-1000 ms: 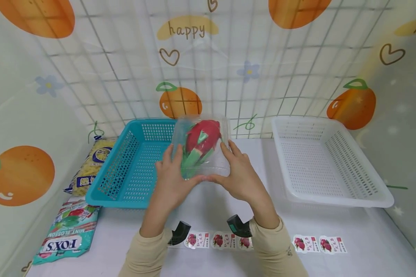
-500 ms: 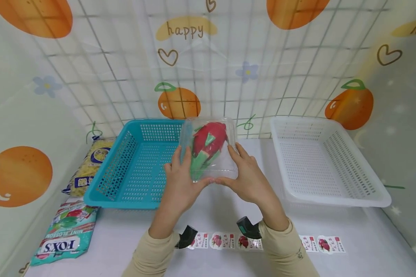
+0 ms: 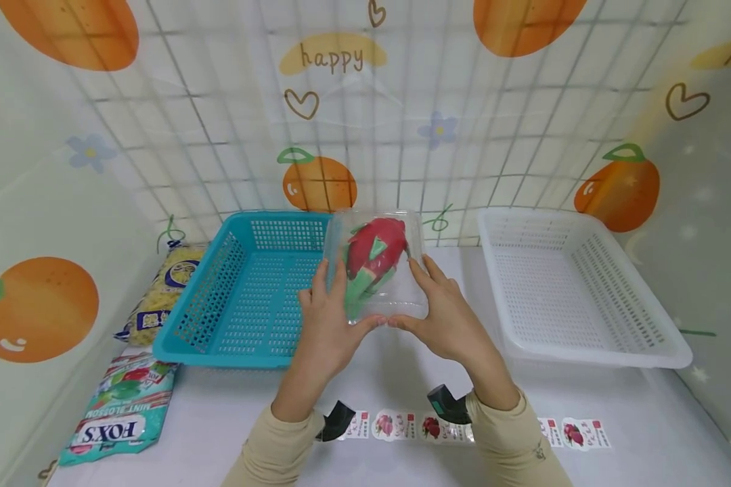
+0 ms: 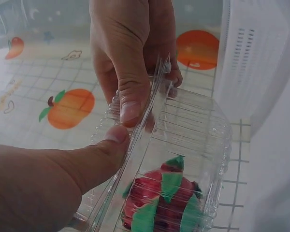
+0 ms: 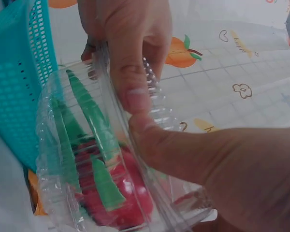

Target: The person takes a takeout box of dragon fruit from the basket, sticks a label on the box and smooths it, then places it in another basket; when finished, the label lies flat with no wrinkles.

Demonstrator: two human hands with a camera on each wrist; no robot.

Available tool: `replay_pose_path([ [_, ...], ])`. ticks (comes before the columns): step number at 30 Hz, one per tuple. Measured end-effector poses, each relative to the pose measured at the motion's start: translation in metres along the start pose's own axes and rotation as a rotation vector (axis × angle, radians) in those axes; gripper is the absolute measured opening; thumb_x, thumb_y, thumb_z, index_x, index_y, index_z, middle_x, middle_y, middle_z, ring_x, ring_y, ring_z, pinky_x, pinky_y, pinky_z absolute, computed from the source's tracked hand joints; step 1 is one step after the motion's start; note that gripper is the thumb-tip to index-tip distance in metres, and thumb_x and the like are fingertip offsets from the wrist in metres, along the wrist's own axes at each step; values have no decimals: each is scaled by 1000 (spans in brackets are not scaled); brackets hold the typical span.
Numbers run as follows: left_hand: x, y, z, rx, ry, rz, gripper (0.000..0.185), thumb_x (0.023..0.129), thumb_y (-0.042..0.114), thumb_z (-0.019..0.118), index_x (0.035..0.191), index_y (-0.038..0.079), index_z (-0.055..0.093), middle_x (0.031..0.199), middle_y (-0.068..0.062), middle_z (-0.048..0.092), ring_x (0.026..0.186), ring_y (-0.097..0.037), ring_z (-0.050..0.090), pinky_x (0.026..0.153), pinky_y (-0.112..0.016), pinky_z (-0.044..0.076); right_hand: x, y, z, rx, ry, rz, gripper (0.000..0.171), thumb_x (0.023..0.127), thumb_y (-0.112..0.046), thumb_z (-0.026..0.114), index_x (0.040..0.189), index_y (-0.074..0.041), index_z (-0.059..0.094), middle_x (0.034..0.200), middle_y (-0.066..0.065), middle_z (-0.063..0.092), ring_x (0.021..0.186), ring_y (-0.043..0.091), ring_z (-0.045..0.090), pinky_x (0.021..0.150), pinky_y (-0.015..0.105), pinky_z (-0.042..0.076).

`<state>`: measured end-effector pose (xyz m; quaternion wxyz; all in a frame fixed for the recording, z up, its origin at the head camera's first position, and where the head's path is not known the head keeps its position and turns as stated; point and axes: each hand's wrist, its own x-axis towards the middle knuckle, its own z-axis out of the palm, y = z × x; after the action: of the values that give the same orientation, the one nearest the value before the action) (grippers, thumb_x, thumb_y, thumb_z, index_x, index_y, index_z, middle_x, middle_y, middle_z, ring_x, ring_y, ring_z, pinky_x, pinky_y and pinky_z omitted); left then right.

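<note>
A clear plastic clamshell box (image 3: 402, 294) with a red and green dragon fruit (image 3: 378, 250) inside is held between both hands, tilted up above the table. My left hand (image 3: 329, 318) grips its left side and my right hand (image 3: 451, 318) its right side, fingers over the lid. Both thumbs press the near rim, their tips almost meeting. In the left wrist view the rim flanges (image 4: 135, 140) lie together under the thumbs. Through the ridged wall in the right wrist view, green leaves and the red dragon fruit (image 5: 121, 193) show.
A teal basket (image 3: 225, 358) stands at the left, partly behind the box; a white basket (image 3: 591, 355) is at the right. Two snack bags, one yellow (image 3: 164, 291) and one mint green (image 3: 124, 406), lie far left. Dragon fruit stickers (image 3: 392, 426) run along the front, partly under the sleeves.
Both hands have shifted right and slightly nearer with the clamshell box, uncovering more of the teal basket. Their grip looks the same.
</note>
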<state>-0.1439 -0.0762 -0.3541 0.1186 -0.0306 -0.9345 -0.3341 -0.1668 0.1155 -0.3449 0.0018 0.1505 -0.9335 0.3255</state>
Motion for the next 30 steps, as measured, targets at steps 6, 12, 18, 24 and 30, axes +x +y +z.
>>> replay_pose_path([
  [6,0,2,8,-9,-16,15,106,80,38,87,161,3,27,167,-21,18,134,-41,33,92,-51,58,-4,10,-2,-10,4,8,100,84,-40,83,162,-9,27,170,20,18,144,57,34,102,66,48],
  [12,-1,3,12,-31,-14,28,104,80,34,87,160,2,29,167,-21,18,135,-40,33,93,-51,58,-4,14,-5,-28,9,9,100,84,-39,84,161,-9,29,169,21,20,142,58,35,100,65,50],
  [18,-1,3,14,-30,-17,27,103,80,33,87,160,3,29,167,-20,19,135,-41,34,92,-51,59,-4,15,-5,-36,8,8,99,84,-41,83,162,-10,29,169,21,20,141,60,34,100,67,49],
  [24,-1,5,18,-6,-39,36,100,81,34,86,158,1,32,166,-22,20,133,-41,35,91,-49,58,-8,20,-5,-33,-5,12,98,86,-37,83,161,-7,28,169,23,18,145,58,31,104,68,45],
  [30,-1,5,23,-14,-37,41,99,81,34,85,158,1,32,167,-21,19,132,-40,36,93,-48,58,-8,23,-8,-39,-1,9,100,84,-37,84,161,-6,29,169,23,19,146,57,30,104,68,45],
])
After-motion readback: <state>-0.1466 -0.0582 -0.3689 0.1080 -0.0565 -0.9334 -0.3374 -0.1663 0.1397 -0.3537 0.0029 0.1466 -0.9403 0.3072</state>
